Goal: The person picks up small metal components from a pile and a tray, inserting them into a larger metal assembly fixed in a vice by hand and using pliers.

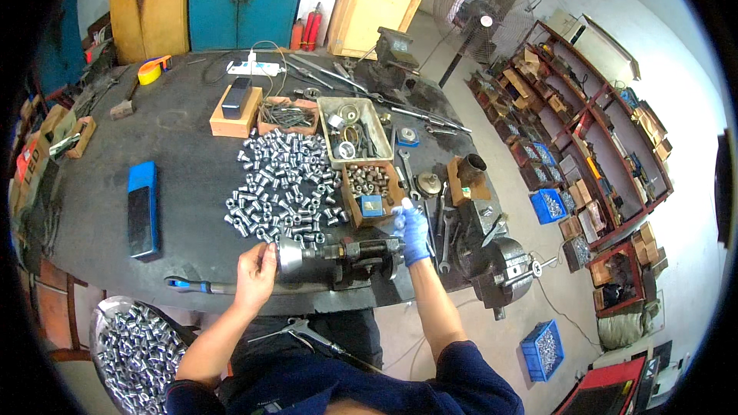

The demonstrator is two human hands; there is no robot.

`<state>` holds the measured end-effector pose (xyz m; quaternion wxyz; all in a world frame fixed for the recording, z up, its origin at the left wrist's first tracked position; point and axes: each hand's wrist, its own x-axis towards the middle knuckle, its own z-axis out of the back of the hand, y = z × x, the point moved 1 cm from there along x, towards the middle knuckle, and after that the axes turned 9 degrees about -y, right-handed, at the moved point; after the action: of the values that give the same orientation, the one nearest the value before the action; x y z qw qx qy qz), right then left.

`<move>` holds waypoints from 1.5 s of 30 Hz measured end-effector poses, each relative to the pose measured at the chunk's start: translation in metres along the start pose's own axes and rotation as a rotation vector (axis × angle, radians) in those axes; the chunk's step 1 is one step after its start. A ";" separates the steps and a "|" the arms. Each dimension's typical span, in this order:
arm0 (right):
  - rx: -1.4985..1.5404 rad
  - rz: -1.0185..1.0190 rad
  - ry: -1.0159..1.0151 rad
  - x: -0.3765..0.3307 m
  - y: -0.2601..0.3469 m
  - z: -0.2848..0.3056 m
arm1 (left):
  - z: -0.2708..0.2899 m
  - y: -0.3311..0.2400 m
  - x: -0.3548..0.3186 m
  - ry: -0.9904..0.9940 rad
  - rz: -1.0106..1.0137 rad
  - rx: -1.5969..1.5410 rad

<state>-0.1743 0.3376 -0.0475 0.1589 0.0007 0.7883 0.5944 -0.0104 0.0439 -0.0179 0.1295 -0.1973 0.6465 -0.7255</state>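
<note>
At the bench's front edge is a dark metal fixture (369, 252) with a silver cone-shaped handwheel (290, 254) on its left end. My bare left hand (257, 267) grips the wheel's rim with thumb and fingers pinched. By the fixture's right end is my right hand (413, 237) in a blue glove, its fingers bent around what looks like a small shiny metal fitting (398, 220), partly hidden. A heap of similar silver fittings (280, 177) lies just beyond the fixture. Next to it, a cardboard box (352, 204) holds brownish nuts and a small blue box (371, 205).
A bench vise (496, 261) stands at right, with wrenches (443, 230) beside it. Farther back are a parts tray (359, 155) and a power strip (257, 68). A blue-cased phone (142, 211) lies at left. Below the bench, a round basin (104, 315) holds more fittings.
</note>
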 end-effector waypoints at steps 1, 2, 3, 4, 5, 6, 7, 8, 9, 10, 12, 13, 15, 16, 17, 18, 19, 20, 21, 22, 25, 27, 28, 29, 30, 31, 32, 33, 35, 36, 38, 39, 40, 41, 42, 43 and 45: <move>0.061 0.023 0.021 0.000 0.012 -0.006 | -0.002 -0.007 -0.001 0.005 0.035 -0.019; 0.121 0.046 0.043 -0.002 0.022 -0.010 | -0.002 -0.012 -0.001 0.009 0.071 -0.038; 0.215 0.076 0.049 -0.004 0.031 -0.014 | -0.001 -0.012 -0.001 0.005 0.100 -0.071; 0.284 0.129 0.054 -0.012 0.039 -0.016 | 0.000 -0.012 -0.002 0.001 0.128 -0.103; 0.324 0.154 0.063 -0.021 0.046 -0.015 | -0.001 -0.012 -0.002 0.002 0.158 -0.137; 0.364 0.176 0.071 -0.032 0.052 -0.013 | 0.000 -0.013 -0.003 0.013 0.166 -0.154; 0.419 0.207 0.098 -0.044 0.057 -0.010 | 0.002 -0.014 -0.003 0.025 0.175 -0.171; 0.401 0.223 0.155 -0.052 0.059 0.000 | 0.004 -0.015 -0.003 0.040 0.182 -0.189; 0.455 0.222 0.163 -0.065 0.059 0.006 | 0.006 -0.012 -0.003 0.055 0.188 -0.197; 0.509 0.221 0.172 -0.077 0.057 0.011 | 0.007 -0.013 -0.004 0.048 0.197 -0.201; 0.500 0.196 0.250 -0.092 0.047 0.033 | 0.006 -0.019 -0.005 0.048 0.212 -0.214; 0.454 0.142 0.254 -0.094 0.037 0.045 | 0.006 -0.020 -0.005 0.041 0.222 -0.209; 0.411 0.094 0.125 -0.098 0.016 0.054 | 0.007 -0.021 -0.004 0.037 0.239 -0.200; 0.364 0.062 0.019 -0.098 0.006 0.056 | 0.007 -0.020 -0.003 0.044 0.207 -0.190; 0.326 -0.037 0.018 -0.085 -0.011 0.066 | 0.009 -0.019 -0.002 0.051 0.176 -0.181; 0.343 -0.078 -0.038 -0.080 -0.019 0.061 | 0.011 -0.017 -0.003 0.053 0.149 -0.170; 0.256 -0.055 -0.076 -0.070 -0.023 0.055 | 0.012 -0.015 -0.002 0.065 0.139 -0.164; 0.163 -0.046 -0.103 -0.062 -0.025 0.043 | 0.014 -0.018 -0.002 0.070 0.137 -0.173; 0.116 -0.001 -0.119 -0.058 -0.016 0.025 | 0.015 -0.023 -0.003 0.071 0.137 -0.179; 0.069 0.041 -0.131 -0.053 -0.007 0.005 | 0.016 -0.027 -0.003 0.071 0.140 -0.183; -0.006 0.124 -0.091 0.006 -0.006 -0.001 | 0.030 -0.024 -0.001 0.091 0.153 -0.257; 0.174 0.122 -0.043 0.000 0.013 -0.009 | 0.061 -0.017 -0.006 0.037 0.112 -0.265; 0.285 0.098 -0.011 -0.005 0.024 -0.007 | 0.079 -0.014 -0.012 0.001 0.085 -0.248; 0.371 0.133 0.035 -0.015 0.034 -0.004 | 0.102 -0.014 -0.019 -0.052 0.077 -0.143; 0.461 0.166 0.080 -0.025 0.042 -0.002 | 0.128 -0.011 -0.028 -0.109 0.026 -0.044; 0.502 0.210 0.090 -0.038 0.049 0.002 | 0.153 -0.006 -0.039 -0.211 0.065 0.100; 0.540 0.239 0.113 -0.050 0.052 0.000 | 0.181 -0.004 -0.057 -0.307 0.064 0.200; 0.561 0.255 0.119 -0.063 0.053 0.001 | 0.219 0.018 -0.076 -0.340 -0.027 0.445; 0.555 0.289 0.180 -0.085 0.054 0.013 | 0.256 0.015 -0.112 -0.445 0.080 0.858; 0.538 0.322 0.146 -0.095 0.051 0.018 | 0.274 0.011 -0.128 -0.362 0.076 1.231; 0.506 0.292 0.241 -0.103 0.037 0.039 | 0.301 0.028 -0.152 -0.335 0.119 1.538; 0.500 0.266 0.278 -0.105 0.030 0.046 | 0.296 0.025 -0.149 -0.376 0.055 1.496; 0.449 0.250 0.238 -0.100 0.016 0.058 | 0.290 0.020 -0.143 -0.416 -0.008 1.453; 0.419 0.181 0.157 -0.101 0.007 0.058 | 0.270 0.005 -0.126 -0.393 0.062 1.415; 0.391 0.113 0.072 -0.103 0.000 0.055 | 0.245 -0.008 -0.108 -0.395 -0.090 1.287; 0.386 0.066 0.048 -0.095 -0.013 0.056 | 0.219 -0.012 -0.089 -0.372 -0.052 1.131; 0.355 0.002 0.046 -0.068 -0.036 0.061 | 0.169 -0.003 -0.043 -0.303 -0.301 0.951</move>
<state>-0.0873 0.3709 -0.0792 0.1375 0.0162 0.8844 0.4458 0.1043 -0.0865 -0.0054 0.1911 -0.3101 0.1839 -0.9129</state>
